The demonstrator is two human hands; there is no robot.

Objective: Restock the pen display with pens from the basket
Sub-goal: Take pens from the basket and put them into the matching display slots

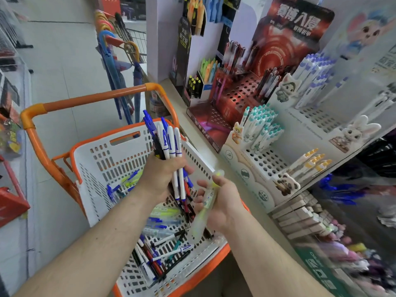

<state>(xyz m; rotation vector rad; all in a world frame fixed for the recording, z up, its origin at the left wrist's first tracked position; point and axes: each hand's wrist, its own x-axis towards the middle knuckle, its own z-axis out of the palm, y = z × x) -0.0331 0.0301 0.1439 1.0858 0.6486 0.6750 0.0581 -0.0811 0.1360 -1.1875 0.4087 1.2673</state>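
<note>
The white basket [102, 166] with its orange rim holds loose pens [159, 251], blue, black, red and pale green, lying flat. Above it the left hand [162, 174] grips an upright bundle of pens [169, 142]; the right hand [220, 202] has its fingers curled round one translucent yellow-green pen [206, 202]. At two o'clock stands the white pen display [263, 161], teal-capped pens [262, 125] in its holes. The red display [235, 91] behind carries Chinese characters, too blurred to read.

Perforated plastic basket [102, 159]; frosted translucent plastic pen [201, 219].
</note>
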